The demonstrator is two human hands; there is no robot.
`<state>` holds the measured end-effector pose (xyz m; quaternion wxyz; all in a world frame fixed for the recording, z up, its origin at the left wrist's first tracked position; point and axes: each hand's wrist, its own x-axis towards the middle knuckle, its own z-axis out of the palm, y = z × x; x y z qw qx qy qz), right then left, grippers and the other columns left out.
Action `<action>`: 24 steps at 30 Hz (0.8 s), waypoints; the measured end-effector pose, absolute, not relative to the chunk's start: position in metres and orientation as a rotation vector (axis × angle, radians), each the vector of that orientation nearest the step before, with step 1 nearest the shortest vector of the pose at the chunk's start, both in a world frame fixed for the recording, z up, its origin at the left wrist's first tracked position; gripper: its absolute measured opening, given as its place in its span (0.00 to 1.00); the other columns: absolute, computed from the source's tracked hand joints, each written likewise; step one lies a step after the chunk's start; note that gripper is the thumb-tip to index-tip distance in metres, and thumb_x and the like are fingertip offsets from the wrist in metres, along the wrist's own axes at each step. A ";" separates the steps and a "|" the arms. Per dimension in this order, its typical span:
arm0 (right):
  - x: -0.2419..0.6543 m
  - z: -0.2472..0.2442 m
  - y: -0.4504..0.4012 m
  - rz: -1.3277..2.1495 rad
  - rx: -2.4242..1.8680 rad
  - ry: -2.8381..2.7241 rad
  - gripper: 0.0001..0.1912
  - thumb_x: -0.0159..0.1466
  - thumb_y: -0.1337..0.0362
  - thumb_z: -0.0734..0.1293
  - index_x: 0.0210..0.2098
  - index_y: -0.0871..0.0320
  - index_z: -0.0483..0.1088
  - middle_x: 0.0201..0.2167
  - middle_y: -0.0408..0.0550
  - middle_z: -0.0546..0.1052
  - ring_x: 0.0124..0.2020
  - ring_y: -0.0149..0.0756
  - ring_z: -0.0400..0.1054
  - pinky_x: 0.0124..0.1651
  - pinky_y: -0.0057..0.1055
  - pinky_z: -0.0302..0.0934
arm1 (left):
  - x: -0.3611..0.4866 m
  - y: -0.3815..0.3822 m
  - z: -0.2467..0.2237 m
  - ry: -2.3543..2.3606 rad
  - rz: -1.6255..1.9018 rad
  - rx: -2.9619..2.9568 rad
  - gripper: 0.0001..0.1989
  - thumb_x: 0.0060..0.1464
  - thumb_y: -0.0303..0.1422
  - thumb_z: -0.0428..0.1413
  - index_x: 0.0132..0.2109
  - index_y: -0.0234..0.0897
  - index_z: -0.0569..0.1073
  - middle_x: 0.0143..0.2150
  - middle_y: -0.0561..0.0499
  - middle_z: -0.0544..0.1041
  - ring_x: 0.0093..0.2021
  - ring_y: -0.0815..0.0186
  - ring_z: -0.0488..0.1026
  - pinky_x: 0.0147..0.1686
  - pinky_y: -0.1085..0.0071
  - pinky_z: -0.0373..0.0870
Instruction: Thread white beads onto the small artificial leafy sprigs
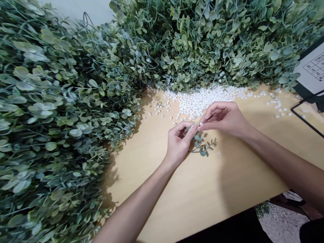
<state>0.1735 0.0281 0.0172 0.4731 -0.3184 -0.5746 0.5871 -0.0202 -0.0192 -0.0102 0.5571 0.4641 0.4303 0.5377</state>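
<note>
Thumb and fingers of my left hand are closed on an artificial leaf sprig, whose green stems and leaves hang below the fingertips. My right hand meets it from the right, pinching a small white piece at the sprig's upper end. This piece resembles the small white caps heaped just beyond my hands. Another leafy stem shows below my fingers, near the table surface. A small white star-shaped piece lies to the right of it. The exact contact between fingertips is partly hidden.
Thick piles of artificial greenery line the left side and back of the wooden table. Loose white caps are scattered at the back right. A dark-framed board with a printed sheet stands at the right edge, beside a black rod.
</note>
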 end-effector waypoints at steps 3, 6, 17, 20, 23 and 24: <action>0.173 0.017 0.027 1.441 -0.781 -1.388 0.19 0.45 0.61 0.87 0.30 0.54 0.78 0.32 0.44 0.85 0.33 0.37 0.81 0.38 0.34 0.79 | -0.019 -0.019 -0.010 1.037 1.280 1.101 0.11 0.59 0.40 0.69 0.36 0.36 0.82 0.31 0.52 0.79 0.29 0.72 0.70 0.31 0.74 0.67; 0.174 0.017 0.026 1.459 -0.763 -1.401 0.19 0.47 0.60 0.87 0.32 0.55 0.79 0.33 0.45 0.85 0.35 0.38 0.82 0.41 0.35 0.80 | -0.019 -0.019 -0.011 1.047 1.299 1.091 0.12 0.58 0.41 0.69 0.36 0.36 0.81 0.30 0.52 0.78 0.29 0.71 0.70 0.32 0.74 0.67; 0.171 0.018 0.024 1.413 -0.773 -1.401 0.18 0.48 0.58 0.87 0.31 0.55 0.80 0.33 0.47 0.86 0.36 0.40 0.83 0.41 0.36 0.80 | -0.019 -0.020 -0.009 1.048 1.320 1.068 0.16 0.60 0.44 0.66 0.33 0.37 0.79 0.28 0.53 0.74 0.29 0.69 0.68 0.32 0.72 0.67; 0.170 0.018 0.022 1.417 -0.759 -1.400 0.17 0.49 0.58 0.86 0.32 0.55 0.80 0.33 0.47 0.86 0.37 0.42 0.83 0.42 0.37 0.80 | -0.019 -0.020 -0.008 1.087 1.316 1.099 0.17 0.59 0.45 0.67 0.33 0.36 0.79 0.29 0.52 0.76 0.30 0.69 0.68 0.33 0.72 0.67; 0.171 0.018 0.021 1.400 -0.755 -1.411 0.17 0.49 0.56 0.86 0.31 0.55 0.80 0.32 0.45 0.85 0.36 0.42 0.83 0.41 0.36 0.80 | -0.019 -0.021 -0.006 1.122 1.311 1.138 0.16 0.60 0.45 0.67 0.33 0.36 0.79 0.29 0.52 0.76 0.29 0.70 0.68 0.32 0.73 0.66; 0.171 0.017 0.021 1.390 -0.758 -1.415 0.18 0.49 0.56 0.86 0.31 0.55 0.80 0.32 0.45 0.85 0.36 0.42 0.83 0.41 0.36 0.80 | -0.019 -0.021 -0.005 1.129 1.310 1.149 0.16 0.60 0.44 0.67 0.33 0.36 0.79 0.29 0.53 0.76 0.29 0.70 0.68 0.32 0.73 0.66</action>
